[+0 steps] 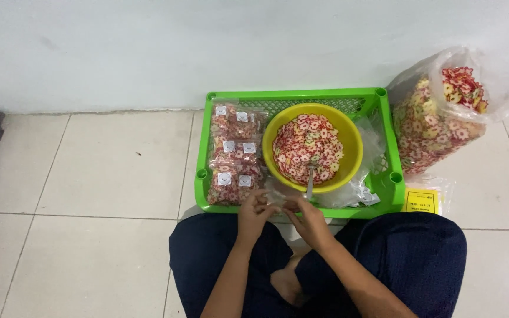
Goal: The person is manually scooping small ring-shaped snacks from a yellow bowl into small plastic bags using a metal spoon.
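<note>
My left hand (253, 213) and my right hand (305, 218) meet at the near edge of a green crate (294, 95), both pinching a small clear plastic bag (276, 196) between them. A yellow bowl (350, 136) full of red, yellow and white flower-shaped snacks sits in the crate just beyond my hands. A metal spoon (310, 181) leans in the bowl's near side. Filled sealed packets (235, 154) are stacked in the crate's left part.
A large clear sack of the same snacks (437, 118) leans against the wall right of the crate. A yellow card packet (420, 201) lies on the tiled floor by my right knee. Loose empty bags (360, 187) lie in the crate's right part.
</note>
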